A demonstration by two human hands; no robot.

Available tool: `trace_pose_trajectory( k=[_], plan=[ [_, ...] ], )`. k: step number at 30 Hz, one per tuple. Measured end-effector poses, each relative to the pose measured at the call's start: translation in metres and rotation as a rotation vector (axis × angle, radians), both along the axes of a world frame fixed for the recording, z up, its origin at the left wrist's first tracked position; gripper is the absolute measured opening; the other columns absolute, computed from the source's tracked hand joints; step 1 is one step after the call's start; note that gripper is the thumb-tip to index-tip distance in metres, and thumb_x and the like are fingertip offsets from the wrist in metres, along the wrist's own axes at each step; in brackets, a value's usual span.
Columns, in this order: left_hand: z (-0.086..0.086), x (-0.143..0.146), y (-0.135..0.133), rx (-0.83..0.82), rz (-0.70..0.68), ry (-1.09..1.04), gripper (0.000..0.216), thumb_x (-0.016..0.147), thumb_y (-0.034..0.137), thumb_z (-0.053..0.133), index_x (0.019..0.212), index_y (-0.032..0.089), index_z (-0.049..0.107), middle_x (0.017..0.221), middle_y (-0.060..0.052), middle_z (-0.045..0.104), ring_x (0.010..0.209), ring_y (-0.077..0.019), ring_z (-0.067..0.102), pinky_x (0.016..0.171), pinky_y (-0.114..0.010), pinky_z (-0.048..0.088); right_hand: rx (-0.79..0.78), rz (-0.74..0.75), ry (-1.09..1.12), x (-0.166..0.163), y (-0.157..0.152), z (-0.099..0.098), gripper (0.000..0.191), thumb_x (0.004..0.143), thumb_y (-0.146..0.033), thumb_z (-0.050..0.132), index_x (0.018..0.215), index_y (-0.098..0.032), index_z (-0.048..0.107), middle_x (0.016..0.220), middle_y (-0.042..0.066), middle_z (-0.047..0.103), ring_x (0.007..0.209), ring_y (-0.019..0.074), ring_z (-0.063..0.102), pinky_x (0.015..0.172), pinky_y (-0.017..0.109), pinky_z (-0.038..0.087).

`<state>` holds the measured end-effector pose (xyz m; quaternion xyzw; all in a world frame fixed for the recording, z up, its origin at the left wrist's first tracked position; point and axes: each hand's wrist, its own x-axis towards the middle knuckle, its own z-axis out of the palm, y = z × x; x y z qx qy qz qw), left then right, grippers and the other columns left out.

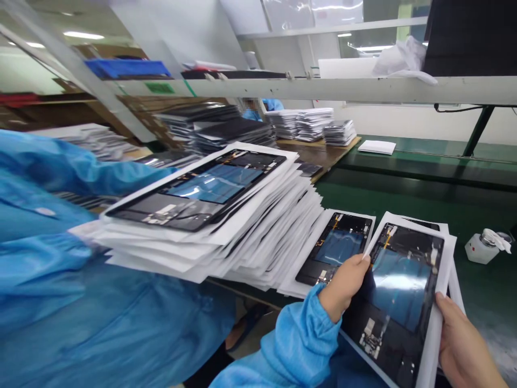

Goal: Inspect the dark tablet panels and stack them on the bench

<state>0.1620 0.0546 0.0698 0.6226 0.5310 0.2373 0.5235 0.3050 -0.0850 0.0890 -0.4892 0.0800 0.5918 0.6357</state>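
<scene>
Between my two hands is a tablet back housing [398,280] with a blue film area, lying on a white sheet. My left hand [346,283] is closed on its left edge, thumb on top. At the right edge, my right hand [464,337] grips the housing and its sheet, fingers hidden underneath. Just left of it, a second tablet housing [339,245] rests on white paper on the bench. Another sheet and dark housing [430,223] show partly behind the held one. A tall stack of white sheets [258,231] with a housing [202,188] on top stands farther left.
A co-worker in a blue smock [100,302] is close on the left, an arm behind the tall stack. A white dispenser bottle [481,247] stands at right on the green bench [363,188]. More stacks [302,124] stand behind, under a shelf rail [343,90].
</scene>
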Motion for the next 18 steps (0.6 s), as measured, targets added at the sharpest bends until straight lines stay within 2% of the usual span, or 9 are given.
trace_pose_trajectory(
  k=[3, 6, 8, 13, 15, 18],
  plan=[
    [-0.004, -0.005, -0.001, 0.088, -0.058, 0.116, 0.035, 0.079, 0.041, 0.036, 0.074, 0.014, 0.057, 0.077, -0.006, 0.061, 0.077, -0.0196, 0.054, 0.072, -0.031, 0.039, 0.019, 0.05, -0.016, -0.005, 0.004, 0.0, 0.074, 0.06, -0.033, 0.073, 0.124, -0.016, 0.039, 0.082, 0.004, 0.067, 0.087, 0.0258, 0.06, 0.067, 0.033, 0.052],
    [-0.006, -0.016, 0.008, 0.079, -0.071, 0.086, 0.036, 0.078, 0.044, 0.037, 0.072, 0.014, 0.058, 0.076, -0.006, 0.061, 0.075, -0.0195, 0.054, 0.07, -0.029, 0.04, 0.025, 0.144, -0.085, -0.006, 0.004, -0.003, 0.08, 0.059, -0.04, 0.075, 0.125, -0.016, 0.038, 0.084, 0.004, 0.067, 0.083, 0.0237, 0.061, 0.065, 0.03, 0.051],
    [-0.005, -0.03, 0.022, 0.086, -0.023, 0.047, 0.037, 0.075, 0.046, 0.039, 0.073, 0.014, 0.058, 0.077, -0.006, 0.061, 0.075, -0.0196, 0.054, 0.07, -0.029, 0.04, 0.011, 0.167, -0.15, -0.005, 0.003, -0.008, 0.077, 0.06, -0.044, 0.074, 0.124, -0.017, 0.039, 0.094, 0.006, 0.065, 0.076, 0.0207, 0.062, 0.063, 0.028, 0.051],
    [-0.002, -0.084, 0.067, 0.126, 0.191, 0.029, 0.04, 0.067, 0.049, 0.047, 0.078, 0.013, 0.058, 0.077, -0.006, 0.062, 0.08, -0.0215, 0.055, 0.074, -0.029, 0.041, -0.075, 0.093, -0.209, 0.006, -0.005, -0.021, 0.073, 0.057, -0.048, 0.076, 0.116, -0.018, 0.045, 0.12, 0.014, 0.051, 0.069, 0.0168, 0.06, 0.058, 0.027, 0.051],
    [-0.004, -0.1, 0.082, 0.128, 0.224, 0.056, 0.04, 0.063, 0.05, 0.049, 0.076, 0.013, 0.057, 0.074, -0.006, 0.062, 0.082, -0.0226, 0.055, 0.075, -0.029, 0.041, -0.082, 0.055, -0.203, 0.01, -0.01, -0.023, 0.075, 0.053, -0.049, 0.077, 0.113, -0.018, 0.046, 0.121, 0.014, 0.05, 0.069, 0.0161, 0.059, 0.057, 0.026, 0.051],
    [-0.013, -0.111, 0.096, 0.12, 0.229, 0.112, 0.038, 0.061, 0.05, 0.05, 0.071, 0.014, 0.057, 0.071, -0.006, 0.062, 0.082, -0.0238, 0.056, 0.076, -0.03, 0.041, -0.087, -0.012, -0.2, 0.013, -0.017, -0.023, 0.076, 0.048, -0.049, 0.08, 0.11, -0.017, 0.048, 0.116, 0.013, 0.052, 0.069, 0.0159, 0.058, 0.056, 0.025, 0.051]
  ],
)
